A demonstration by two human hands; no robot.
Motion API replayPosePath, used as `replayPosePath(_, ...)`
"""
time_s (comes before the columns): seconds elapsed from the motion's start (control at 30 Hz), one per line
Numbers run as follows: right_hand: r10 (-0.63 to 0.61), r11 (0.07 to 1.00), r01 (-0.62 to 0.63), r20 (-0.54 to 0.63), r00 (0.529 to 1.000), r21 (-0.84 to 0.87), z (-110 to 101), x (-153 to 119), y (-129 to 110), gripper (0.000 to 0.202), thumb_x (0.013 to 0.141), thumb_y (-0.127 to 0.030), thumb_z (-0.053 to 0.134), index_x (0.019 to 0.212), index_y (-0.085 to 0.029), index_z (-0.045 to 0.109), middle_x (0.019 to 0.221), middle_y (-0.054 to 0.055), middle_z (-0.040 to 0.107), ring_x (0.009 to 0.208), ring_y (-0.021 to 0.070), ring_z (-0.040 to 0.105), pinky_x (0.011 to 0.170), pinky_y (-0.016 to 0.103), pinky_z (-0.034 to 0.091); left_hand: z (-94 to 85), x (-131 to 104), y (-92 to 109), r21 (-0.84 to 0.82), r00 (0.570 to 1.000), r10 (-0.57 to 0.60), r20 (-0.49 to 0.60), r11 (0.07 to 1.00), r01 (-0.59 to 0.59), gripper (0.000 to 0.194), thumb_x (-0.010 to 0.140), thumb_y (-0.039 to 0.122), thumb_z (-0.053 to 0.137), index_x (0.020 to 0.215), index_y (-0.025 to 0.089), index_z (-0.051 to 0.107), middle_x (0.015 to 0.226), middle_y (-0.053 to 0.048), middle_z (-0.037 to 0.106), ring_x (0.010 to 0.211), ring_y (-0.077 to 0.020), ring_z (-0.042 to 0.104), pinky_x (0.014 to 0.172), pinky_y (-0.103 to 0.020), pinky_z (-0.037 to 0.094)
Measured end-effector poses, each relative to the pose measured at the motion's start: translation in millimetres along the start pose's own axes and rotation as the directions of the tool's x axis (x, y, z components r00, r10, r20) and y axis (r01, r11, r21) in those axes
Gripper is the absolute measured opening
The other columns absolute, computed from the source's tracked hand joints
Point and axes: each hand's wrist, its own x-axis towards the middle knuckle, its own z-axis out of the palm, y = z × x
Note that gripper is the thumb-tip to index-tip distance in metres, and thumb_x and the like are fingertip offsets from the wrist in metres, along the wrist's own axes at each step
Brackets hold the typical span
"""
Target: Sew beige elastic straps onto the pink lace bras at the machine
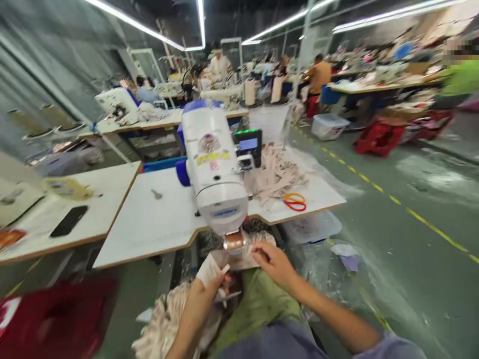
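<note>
Pale beige fabric (pixel 210 268) runs across my lap, just under the head of a white sewing machine (pixel 215 169). My left hand (pixel 214 289) is closed on the fabric's left part, with a folded edge showing above the thumb. On the other side, my right hand (pixel 275 262) pinches the same fabric close to the machine's needle area, its fingers curled. The needle itself is hidden behind the machine head. A heap of gathered beige pieces (pixel 164 324) hangs below my left forearm.
Cut beige strips (pixel 277 172) lie on the white table (pixel 149 224) by red-and-orange scissors (pixel 295 202). A black phone (pixel 69 221) rests on the neighbouring table at left. A clear plastic bin (pixel 312 227) is under the table's right edge. Other people work at machines farther back.
</note>
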Motion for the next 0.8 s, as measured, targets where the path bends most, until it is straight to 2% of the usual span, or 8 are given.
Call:
replayPosePath(0.03, -0.036, 0.999, 0.036, 0.002, 0.999, -0.020, 0.2, 0.4, 1.1, 0.017, 0.093, -0.027, 0.048, 0.092, -0.021, 0.064, 0.085, 0.004, 0.068, 0.075, 0.0167, 0.062, 0.071, 0.029, 0.050, -4.5, -3.7, -5.7, -0.074, 0.998, -0.052, -0.041, 0.996, 0.049, 0.047, 0.062, 0.049, 0.087, 0.082, 0.011, 0.068, 0.061, 0.000, 0.066, 0.051, -0.0121, 0.059, 0.052, -0.023, 0.049)
replayPosePath(0.07, -0.084, 0.996, 0.084, 0.004, 0.996, -0.028, 2.6, 0.1, 1.7, 0.017, 0.094, -0.027, 0.049, 0.092, -0.021, 0.065, 0.086, 0.004, 0.069, 0.077, 0.0165, 0.063, 0.072, 0.028, 0.051, -6.0, -5.5, -10.5, -0.173, 0.994, -0.072, -0.077, 0.983, 0.058, 0.050, 0.056, 0.050, 0.089, 0.079, 0.011, 0.069, 0.059, -0.001, 0.067, 0.048, -0.0116, 0.057, 0.049, -0.022, 0.046)
replayPosePath(0.13, -0.201, 0.979, 0.201, 0.008, 0.980, -0.037, 10.8, -3.5, -1.1, 0.015, 0.095, -0.025, 0.052, 0.095, -0.022, 0.067, 0.087, 0.004, 0.070, 0.081, 0.0159, 0.066, 0.073, 0.027, 0.053, -2.8, -4.6, -18.5, -0.247, 0.986, -0.094, -0.137, 0.967, 0.058, 0.051, 0.051, 0.053, 0.089, 0.074, 0.011, 0.069, 0.059, -0.001, 0.068, 0.047, -0.0106, 0.056, 0.049, -0.022, 0.045)
replayPosePath(0.27, -0.328, 0.943, 0.325, -0.034, 0.944, -0.067, 29.5, -11.4, -14.8, 0.011, 0.094, -0.021, 0.056, 0.097, -0.022, 0.067, 0.087, 0.005, 0.071, 0.079, 0.0152, 0.068, 0.070, 0.025, 0.055, 10.7, -2.3, -31.4, -0.321, 0.980, -0.100, -0.170, 0.946, 0.040, 0.047, 0.055, 0.048, 0.089, 0.081, 0.013, 0.073, 0.070, -0.002, 0.072, 0.063, -0.0125, 0.063, 0.065, -0.023, 0.050)
replayPosePath(0.4, -0.314, 0.947, 0.308, -0.055, 0.948, -0.086, 41.4, -6.5, -15.4, 0.013, 0.094, -0.020, 0.055, 0.095, -0.021, 0.068, 0.085, 0.005, 0.072, 0.078, 0.0156, 0.068, 0.069, 0.026, 0.056, 15.1, -4.7, -38.9, -0.350, 0.990, -0.048, -0.135, 0.937, -0.002, 0.046, 0.063, 0.043, 0.086, 0.097, 0.014, 0.075, 0.095, -0.007, 0.077, 0.084, -0.0191, 0.069, 0.081, -0.029, 0.053)
replayPosePath(0.57, -0.230, 0.970, 0.226, -0.036, 0.973, -0.089, 39.8, -1.2, -7.3, 0.013, 0.093, -0.023, 0.056, 0.090, -0.021, 0.068, 0.083, 0.005, 0.072, 0.076, 0.0163, 0.068, 0.067, 0.026, 0.054, 13.0, -6.4, -37.3, -0.108, 0.993, 0.041, -0.107, 0.993, -0.053, 0.037, 0.076, 0.042, 0.075, 0.101, 0.014, 0.075, 0.099, -0.009, 0.077, 0.094, -0.0238, 0.069, 0.086, -0.032, 0.052)
replayPosePath(0.67, -0.181, 0.981, 0.184, 0.055, 0.982, -0.059, 30.8, 1.5, -7.4, 0.010, 0.089, -0.020, 0.058, 0.084, -0.021, 0.067, 0.079, 0.003, 0.069, 0.070, 0.0140, 0.064, 0.062, 0.024, 0.048, 11.2, -8.3, -30.9, 0.081, 0.990, 0.126, -0.057, 0.989, -0.121, 0.029, 0.081, 0.037, 0.069, 0.097, 0.014, 0.076, 0.097, -0.008, 0.076, 0.097, -0.0249, 0.068, 0.088, -0.032, 0.052)
replayPosePath(0.8, -0.180, 0.984, 0.178, 0.195, 0.964, 0.024, 18.5, 7.0, -10.3, 0.011, 0.077, -0.010, 0.060, 0.072, -0.020, 0.060, 0.071, -0.001, 0.062, 0.062, 0.0110, 0.054, 0.058, 0.022, 0.040, 8.4, -10.7, -24.1, 0.263, 0.974, 0.225, 0.034, 0.938, -0.225, 0.023, 0.083, 0.032, 0.065, 0.093, 0.014, 0.075, 0.084, -0.006, 0.074, 0.079, -0.0214, 0.067, 0.073, -0.028, 0.052)
